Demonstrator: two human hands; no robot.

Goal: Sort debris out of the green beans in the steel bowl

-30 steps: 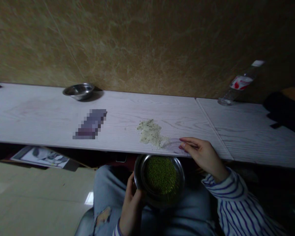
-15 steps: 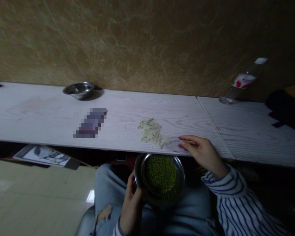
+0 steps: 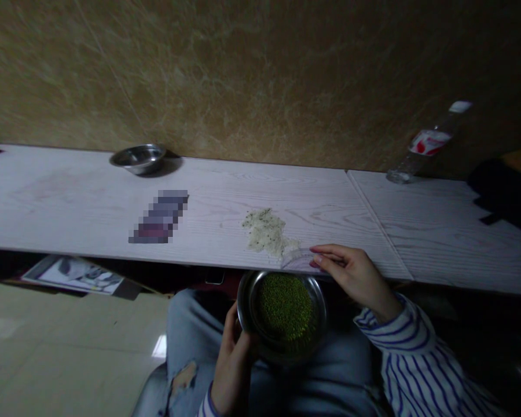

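My left hand [image 3: 235,362] is closed on the left rim of a steel bowl [image 3: 320,315]. Small green beans [image 3: 285,307], which look like mung beans, fill its bottom. The bowl sits over my lap, just below the table's front edge. Between the thumb and fingers of my right hand [image 3: 351,269] is a clear, faintly purple plastic protractor [image 3: 297,260], lying low over the table edge. Its left end reaches the near side of a loose pile of white rice [image 3: 264,231] with dark specks, spread on the tabletop.
On the pale wood-grain table [image 3: 330,191] a second steel bowl [image 3: 139,159] stands by the wall. A blurred-out flat object [image 3: 160,217] lies left of the rice. A plastic bottle [image 3: 425,145] and dark cloth [image 3: 503,191] are at the right. Below the tabletop is an open shelf [image 3: 125,286].
My right hand has shifted slightly left and down with the protractor, which now lies nearer the table's front edge below the rice. The left hand and its bowl stay put.
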